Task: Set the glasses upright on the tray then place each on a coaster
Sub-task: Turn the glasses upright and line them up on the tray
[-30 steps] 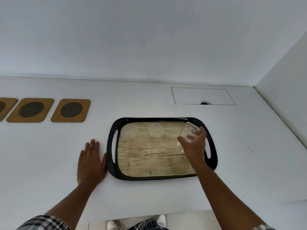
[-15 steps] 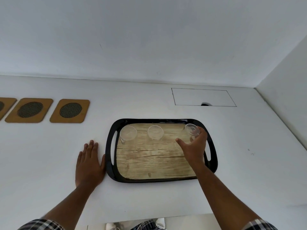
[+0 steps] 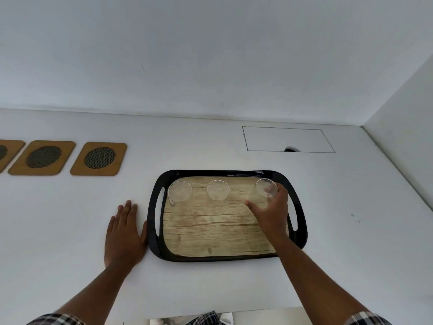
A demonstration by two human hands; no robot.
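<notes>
A black tray [image 3: 234, 258] with a wood-pattern floor lies on the white table. Three clear glasses stand along its far side: the left glass [image 3: 179, 191], the middle glass [image 3: 218, 189] and the right glass [image 3: 266, 189], all upright with rims up. My right hand [image 3: 271, 213] is wrapped around the right glass, which rests on the tray floor. My left hand [image 3: 124, 233] lies flat on the table, its thumb against the tray's left rim. Three wooden coasters sit far left: the nearest coaster [image 3: 98, 158], a second coaster [image 3: 42, 157], and a third coaster [image 3: 9, 152] cut by the frame edge.
A rectangular outlined hatch [image 3: 288, 140] with a small hole is set in the table behind the tray. White walls close the far side and the right side [image 3: 403, 118]. The table's near edge runs under my forearms.
My right hand turned the tilted right glass upright and lowered it onto the tray's far right corner. My left hand stayed flat beside the tray.
</notes>
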